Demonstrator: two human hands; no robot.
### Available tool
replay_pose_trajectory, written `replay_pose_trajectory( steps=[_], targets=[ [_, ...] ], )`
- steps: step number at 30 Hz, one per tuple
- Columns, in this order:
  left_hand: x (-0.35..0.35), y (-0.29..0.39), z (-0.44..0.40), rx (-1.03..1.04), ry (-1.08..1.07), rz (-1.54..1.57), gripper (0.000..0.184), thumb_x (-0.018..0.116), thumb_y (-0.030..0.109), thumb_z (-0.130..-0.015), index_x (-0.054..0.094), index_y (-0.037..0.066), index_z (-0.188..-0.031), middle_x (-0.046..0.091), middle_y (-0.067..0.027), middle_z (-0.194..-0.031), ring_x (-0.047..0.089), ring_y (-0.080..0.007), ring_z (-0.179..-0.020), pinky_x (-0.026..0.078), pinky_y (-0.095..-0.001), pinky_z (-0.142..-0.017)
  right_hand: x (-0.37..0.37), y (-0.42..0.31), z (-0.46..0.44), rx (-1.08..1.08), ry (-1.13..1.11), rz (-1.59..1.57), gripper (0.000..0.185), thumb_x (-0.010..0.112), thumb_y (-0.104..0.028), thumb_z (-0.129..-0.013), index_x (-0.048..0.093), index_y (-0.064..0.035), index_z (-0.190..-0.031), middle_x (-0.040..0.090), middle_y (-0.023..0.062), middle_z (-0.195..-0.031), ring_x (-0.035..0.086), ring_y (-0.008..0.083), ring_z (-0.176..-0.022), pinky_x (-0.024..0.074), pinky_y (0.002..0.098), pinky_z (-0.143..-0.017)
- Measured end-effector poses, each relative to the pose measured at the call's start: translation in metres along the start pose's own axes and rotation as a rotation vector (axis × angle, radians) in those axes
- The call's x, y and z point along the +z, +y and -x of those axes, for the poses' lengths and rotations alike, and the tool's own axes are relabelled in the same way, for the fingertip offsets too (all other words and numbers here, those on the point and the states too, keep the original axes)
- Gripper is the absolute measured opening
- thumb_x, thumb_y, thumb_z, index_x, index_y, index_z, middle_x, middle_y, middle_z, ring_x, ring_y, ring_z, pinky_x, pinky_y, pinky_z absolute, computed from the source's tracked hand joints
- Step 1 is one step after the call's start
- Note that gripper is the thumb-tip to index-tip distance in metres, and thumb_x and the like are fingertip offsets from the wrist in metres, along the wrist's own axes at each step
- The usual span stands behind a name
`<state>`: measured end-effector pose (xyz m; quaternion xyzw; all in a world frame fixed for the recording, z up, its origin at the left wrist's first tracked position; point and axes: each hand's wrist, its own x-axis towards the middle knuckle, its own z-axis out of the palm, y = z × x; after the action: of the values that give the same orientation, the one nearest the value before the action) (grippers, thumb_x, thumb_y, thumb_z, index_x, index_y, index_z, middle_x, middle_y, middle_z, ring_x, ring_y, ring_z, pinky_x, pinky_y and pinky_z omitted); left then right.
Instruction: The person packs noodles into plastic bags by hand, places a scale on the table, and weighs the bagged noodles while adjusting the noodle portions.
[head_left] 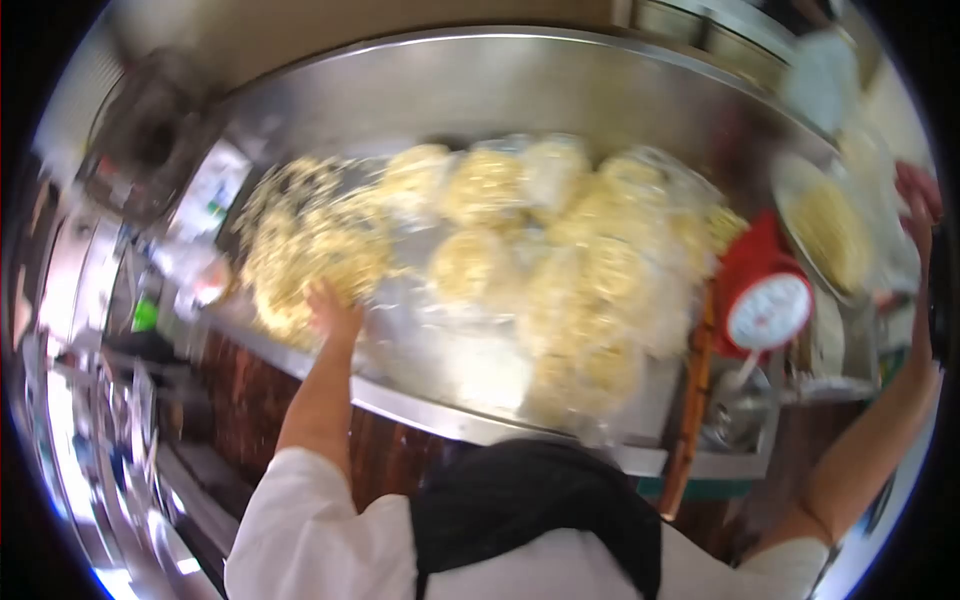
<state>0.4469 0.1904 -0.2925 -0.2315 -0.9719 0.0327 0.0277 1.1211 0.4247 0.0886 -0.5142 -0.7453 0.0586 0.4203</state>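
Note:
My left hand [334, 312] rests at the near edge of a loose heap of yellow noodles [310, 240] on the left of a metal work surface [470, 375]. Its fingers look stretched out over the noodles, though blurred. My right hand [918, 200] is raised at the far right edge, beside clear plastic bags [872, 160]; blur hides what its fingers do. Between my hands lie several clear bags of noodles [605, 270], bunched together and partly overlapping. A red dial scale [765, 295] stands right of them, next to a pale dish [795, 185] holding noodles.
A long wooden stick [690, 420] lies along the right side, near a metal bowl [735, 415]. The metal surface has a raised back wall [500, 90]. At the left are a dark machine [150, 140] and a plastic bag [195, 265].

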Motion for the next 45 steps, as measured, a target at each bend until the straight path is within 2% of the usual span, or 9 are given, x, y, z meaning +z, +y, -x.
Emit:
replay_pose_trajectory(
  steps=[8, 14, 27, 29, 32, 34, 35, 38, 45],
  targets=[
    [-0.006, -0.060, -0.064, 0.221, -0.051, 0.475, 0.033, 0.059, 0.025, -0.087, 0.063, 0.013, -0.118, 0.064, -0.0202, -0.109, 0.062, -0.0381, -0.101, 0.049, -0.0466, -0.088, 0.128, -0.147, 0.037, -0.028, -0.288, -0.327, 0.024, 0.060, -0.017, -0.093, 0.064, -0.0016, -0.112, 0.062, 0.0070, -0.111, 0.057, 0.0167, -0.107, 0.0418, 0.0293, -0.096],
    [-0.125, -0.066, -0.061, 0.416, 0.172, 0.667, 0.027, 0.054, 0.022, -0.092, 0.064, 0.004, -0.109, 0.066, -0.0196, -0.100, 0.064, -0.0373, -0.092, 0.049, -0.0482, -0.080, 0.255, -0.241, 0.049, -0.203, -0.616, -0.541, 0.020, 0.066, -0.007, -0.087, 0.065, -0.0021, -0.106, 0.064, 0.0020, -0.097, 0.060, 0.0105, -0.090, 0.0482, 0.0242, -0.081],
    [-0.242, -0.060, -0.030, 0.945, 0.192, 1.167, 0.043, 0.038, 0.012, -0.099, 0.047, 0.001, -0.140, 0.040, -0.0189, -0.148, 0.035, -0.0300, -0.140, 0.025, -0.0391, -0.114, 0.514, -0.394, 0.179, -0.091, -1.060, -1.159, 0.045, 0.062, -0.022, -0.090, 0.053, -0.0018, -0.129, 0.065, 0.0133, -0.111, 0.064, 0.0248, -0.095, 0.0502, 0.0345, -0.084],
    [-0.246, -0.061, -0.030, 1.023, 0.311, 0.773, 0.044, 0.041, 0.016, -0.098, 0.048, 0.001, -0.139, 0.039, -0.0190, -0.149, 0.035, -0.0309, -0.140, 0.026, -0.0389, -0.114, 0.512, -0.401, 0.185, 0.183, -0.925, -1.478, 0.035, 0.056, -0.025, -0.095, 0.058, -0.0026, -0.123, 0.068, 0.0094, -0.097, 0.065, 0.0255, -0.089, 0.0499, 0.0345, -0.080],
    [-0.218, -0.053, -0.048, 0.913, 0.001, 1.160, 0.057, 0.055, 0.029, -0.092, 0.045, 0.000, -0.141, 0.044, -0.0180, -0.145, 0.041, -0.0302, -0.135, 0.030, -0.0394, -0.111, 0.480, -0.419, 0.179, 0.583, -0.956, -1.619, 0.032, 0.050, -0.031, -0.099, 0.063, -0.0063, -0.114, 0.065, 0.0041, -0.082, 0.062, 0.0203, -0.074, 0.0480, 0.0330, -0.067],
    [-0.209, -0.056, -0.048, 0.760, -0.711, 1.537, 0.079, 0.071, 0.038, -0.080, 0.041, 0.000, -0.142, 0.054, -0.0144, -0.132, 0.052, -0.0253, -0.120, 0.039, -0.0373, -0.103, 0.478, -0.417, 0.172, 0.742, -1.045, -1.635, 0.032, 0.049, -0.036, -0.099, 0.065, -0.0094, -0.108, 0.061, 0.0017, -0.076, 0.058, 0.0151, -0.067, 0.0443, 0.0311, -0.057],
    [-0.156, -0.057, -0.060, 0.671, -0.673, 1.366, 0.094, 0.082, 0.044, -0.068, 0.041, -0.001, -0.140, 0.058, -0.0085, -0.117, 0.059, -0.0181, -0.100, 0.048, -0.0331, -0.089, 0.480, -0.417, 0.166, 0.779, -0.962, -1.621, 0.031, 0.049, -0.036, -0.099, 0.065, -0.0102, -0.103, 0.058, 0.0006, -0.073, 0.054, 0.0132, -0.064, 0.0406, 0.0300, -0.053],
    [-0.116, -0.050, -0.017, 0.836, -0.790, 1.287, 0.038, 0.080, 0.022, -0.076, 0.065, 0.001, -0.103, 0.064, -0.0025, -0.088, 0.057, -0.0114, -0.079, 0.047, -0.0282, -0.071, 0.451, -0.420, 0.130, 0.854, -0.769, -1.594, 0.028, 0.052, -0.037, -0.098, 0.061, -0.0133, -0.084, 0.052, -0.0018, -0.067, 0.042, 0.0091, -0.054, 0.0301, 0.0265, -0.045],
    [-0.020, -0.099, -0.084, 0.549, -0.251, 1.021, 0.022, 0.073, 0.015, -0.077, 0.066, 0.001, -0.092, 0.064, -0.0070, -0.073, 0.057, -0.0132, -0.064, 0.045, -0.0301, -0.060, 0.361, -0.394, 0.063, 0.639, -0.693, -1.628, 0.023, 0.052, -0.034, -0.097, 0.059, -0.0134, -0.089, 0.049, -0.0034, -0.069, 0.036, 0.0078, -0.053, 0.0268, 0.0233, -0.043]
  ],
)
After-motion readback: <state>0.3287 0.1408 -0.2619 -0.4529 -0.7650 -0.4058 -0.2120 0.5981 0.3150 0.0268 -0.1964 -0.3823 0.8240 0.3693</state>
